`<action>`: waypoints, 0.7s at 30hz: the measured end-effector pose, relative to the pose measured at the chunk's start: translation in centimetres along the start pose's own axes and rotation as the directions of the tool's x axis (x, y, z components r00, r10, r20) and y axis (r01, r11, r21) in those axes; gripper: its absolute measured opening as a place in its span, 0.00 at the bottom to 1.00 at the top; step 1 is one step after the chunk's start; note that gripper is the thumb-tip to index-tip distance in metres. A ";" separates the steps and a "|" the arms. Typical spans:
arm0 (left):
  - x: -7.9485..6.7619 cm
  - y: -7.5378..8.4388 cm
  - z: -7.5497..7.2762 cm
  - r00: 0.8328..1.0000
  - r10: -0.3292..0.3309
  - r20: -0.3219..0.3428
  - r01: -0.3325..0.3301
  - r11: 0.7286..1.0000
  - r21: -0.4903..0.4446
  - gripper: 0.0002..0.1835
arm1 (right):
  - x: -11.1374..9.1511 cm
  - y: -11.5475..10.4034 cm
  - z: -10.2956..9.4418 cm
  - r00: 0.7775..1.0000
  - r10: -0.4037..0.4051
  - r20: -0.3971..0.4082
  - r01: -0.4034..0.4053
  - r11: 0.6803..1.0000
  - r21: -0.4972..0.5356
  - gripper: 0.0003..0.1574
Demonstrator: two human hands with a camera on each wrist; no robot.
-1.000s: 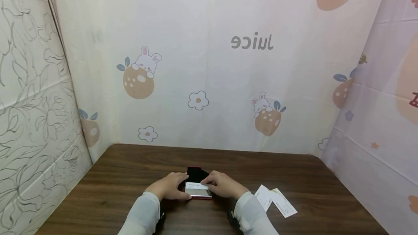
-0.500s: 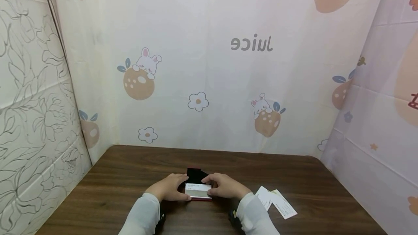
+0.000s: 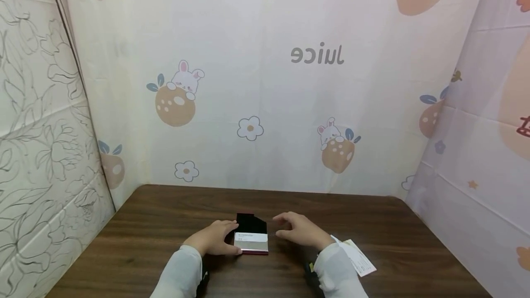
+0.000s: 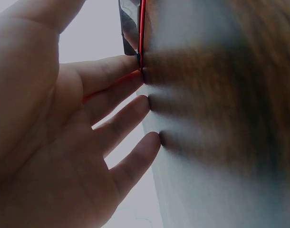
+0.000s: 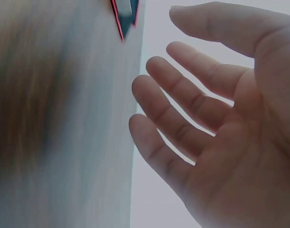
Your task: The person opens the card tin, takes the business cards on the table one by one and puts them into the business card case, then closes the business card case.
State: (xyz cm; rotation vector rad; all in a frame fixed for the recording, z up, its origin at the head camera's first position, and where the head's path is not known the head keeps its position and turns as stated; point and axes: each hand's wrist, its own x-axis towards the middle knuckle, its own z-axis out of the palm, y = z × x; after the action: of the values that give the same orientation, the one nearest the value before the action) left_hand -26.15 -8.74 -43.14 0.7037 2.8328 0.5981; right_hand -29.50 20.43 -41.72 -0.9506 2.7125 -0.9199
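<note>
On the table lies a business card case (image 3: 260, 245) with a red edge, its black flap (image 3: 251, 223) folded back away from me. A white card (image 3: 245, 236) shows in its silver-grey body. My left hand (image 3: 215, 238) holds the case's left end, thumb at the near corner and index finger farther back. In the left wrist view, the other fingertips of this hand (image 4: 78, 123) reach down to the tabletop. My right hand (image 3: 304, 231) is apart from the case, to its right, fingers loosely bent around nothing. The right wrist view shows the palm (image 5: 240, 142) bare.
Loose white printed cards (image 3: 359, 259) lie on the wooden table (image 3: 174, 210) at the right, partly hidden behind my right sleeve (image 3: 337, 270). A patterned curtain (image 3: 265, 82) hangs behind the table's far edge, with more fabric at both sides.
My right hand has let go of the card and case and moved right, toward the loose cards. The card sits slightly lower in the case. My left hand stays in place.
</note>
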 end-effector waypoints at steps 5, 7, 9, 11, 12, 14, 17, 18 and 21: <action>0.0 0.0 -0.1 1.000 0.007 0.001 -0.007 1.000 0.012 0.43 | -2.3 1.9 -2.0 0.997 0.061 -0.043 -0.063 0.997 -0.041 0.27; 0.0 -0.1 -0.1 1.000 0.003 -0.003 -0.003 1.000 0.007 0.43 | -3.2 2.6 -2.6 0.994 0.095 -0.055 -0.098 0.994 -0.055 0.28; 0.0 -0.1 -0.1 1.000 -0.003 -0.002 0.003 1.000 0.002 0.43 | -4.2 3.3 -3.1 0.990 0.125 -0.072 -0.130 0.989 -0.072 0.29; 0.0 -0.2 -0.1 1.000 -0.007 0.000 0.007 1.000 0.000 0.43 | -5.1 3.9 -3.6 0.983 0.155 -0.093 -0.163 0.983 -0.084 0.30; 0.1 -0.2 -0.1 1.000 -0.008 0.001 0.008 1.000 0.000 0.43 | -5.6 4.2 -3.8 0.981 0.164 -0.106 -0.174 0.980 -0.093 0.31; 0.1 -0.3 -0.1 1.000 -0.012 0.002 0.012 1.000 0.000 0.43 | -6.4 4.7 -4.1 0.972 0.193 -0.136 -0.210 0.970 -0.122 0.33; 0.2 -0.3 -0.1 1.000 -0.005 0.000 0.005 1.000 -0.002 0.43 | -7.5 5.5 -4.5 0.944 0.269 -0.190 -0.308 0.926 -0.221 0.37; 0.2 -0.3 -0.1 1.000 -0.002 0.000 0.002 1.000 -0.003 0.43 | -7.9 5.6 -4.6 0.932 0.298 -0.206 -0.345 0.904 -0.253 0.39; 0.2 -0.4 -0.1 1.000 0.006 0.000 -0.006 1.000 -0.005 0.43 | -8.9 6.0 -5.0 0.895 0.375 -0.240 -0.439 0.835 -0.331 0.46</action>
State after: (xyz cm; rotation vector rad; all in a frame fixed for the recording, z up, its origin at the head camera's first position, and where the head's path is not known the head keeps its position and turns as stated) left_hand -26.56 -9.01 -43.19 0.7123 2.8291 0.6056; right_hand -27.08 32.08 -41.93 -0.3017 3.1209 -0.4140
